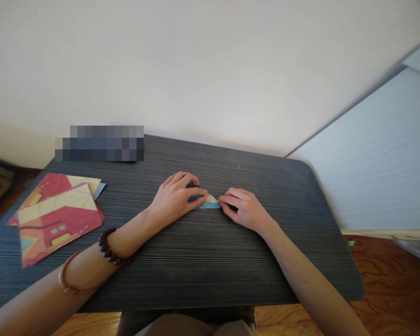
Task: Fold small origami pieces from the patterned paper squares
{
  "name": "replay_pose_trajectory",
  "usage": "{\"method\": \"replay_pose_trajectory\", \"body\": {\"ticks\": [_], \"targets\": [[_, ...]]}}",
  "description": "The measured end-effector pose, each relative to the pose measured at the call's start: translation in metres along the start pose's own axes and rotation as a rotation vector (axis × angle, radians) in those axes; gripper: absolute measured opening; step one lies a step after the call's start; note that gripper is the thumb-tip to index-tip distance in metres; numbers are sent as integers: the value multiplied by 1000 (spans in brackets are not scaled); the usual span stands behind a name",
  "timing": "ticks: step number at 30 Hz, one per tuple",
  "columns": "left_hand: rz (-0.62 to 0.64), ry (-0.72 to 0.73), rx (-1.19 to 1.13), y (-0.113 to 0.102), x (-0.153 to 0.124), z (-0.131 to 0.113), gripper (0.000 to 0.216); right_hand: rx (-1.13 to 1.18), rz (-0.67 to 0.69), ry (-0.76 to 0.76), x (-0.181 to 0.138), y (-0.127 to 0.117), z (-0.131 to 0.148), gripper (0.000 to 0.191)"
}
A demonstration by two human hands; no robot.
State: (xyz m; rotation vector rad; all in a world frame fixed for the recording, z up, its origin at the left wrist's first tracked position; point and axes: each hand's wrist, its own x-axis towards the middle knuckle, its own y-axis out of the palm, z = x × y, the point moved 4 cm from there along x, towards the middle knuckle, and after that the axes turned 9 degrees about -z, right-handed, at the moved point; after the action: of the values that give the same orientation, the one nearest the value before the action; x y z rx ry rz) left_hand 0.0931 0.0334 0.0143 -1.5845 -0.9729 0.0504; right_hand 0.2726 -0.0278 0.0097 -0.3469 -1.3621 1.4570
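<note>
Left hand (173, 198) and right hand (243, 206) at a small, turquoise, roughly triangular folded paper piece (210, 204)

A plain, off-white wall (210, 70) fills the upper part of the view. Below it stands a dark-grey, fine-lined table (196, 261) with rounded corners. A smooth, pale-blue flat panel (371, 154) slants along the right, above a reddish-brown, wood-grained floor (395, 280).

On the table's left side lie overlapping red, cream and orange printed paper sheets (59, 224); their print shows lines and blocky shapes, and any lettering is too unclear to read. Behind them, near the wall, is a pixelated, grey-blue oblong object (101, 144) (whatever label it may bear is masked).

The folded paper piece lies on the table near its middle, between the two hands, showing a pale wedge and touches of yellow and red. The left hand holds its left part with forefinger and thumb, the other fingers bent. The right hand is curled, fingertips at the paper's right tip; whether they pinch it, I cannot tell.

Around the left forearm sit a thin, copper-coloured bangle (69, 291) and, nearer the hand, a dark-brown, round-beaded bracelet (106, 252). A tiny green scrap (351, 243) lies on the floor.
</note>
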Motion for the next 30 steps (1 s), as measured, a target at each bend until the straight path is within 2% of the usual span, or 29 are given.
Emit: {"method": "replay_pose_trajectory", "body": {"ticks": [4,10,16,25,30], "targets": [[-1,-16,-2,0,0,2,27,37,0,11,-4,-1,-3,18],[9,15,5,1,0,6,27,151,-89,129,0,-2,-6,19],[26,6,19,1,1,5,27,28,-4,81,12,9,1,26],[37,23,57,1,0,3,27,-29,19,95,12,12,0,29],[25,-16,82,0,0,3,27,-45,28,79,14,11,1,28]]}}
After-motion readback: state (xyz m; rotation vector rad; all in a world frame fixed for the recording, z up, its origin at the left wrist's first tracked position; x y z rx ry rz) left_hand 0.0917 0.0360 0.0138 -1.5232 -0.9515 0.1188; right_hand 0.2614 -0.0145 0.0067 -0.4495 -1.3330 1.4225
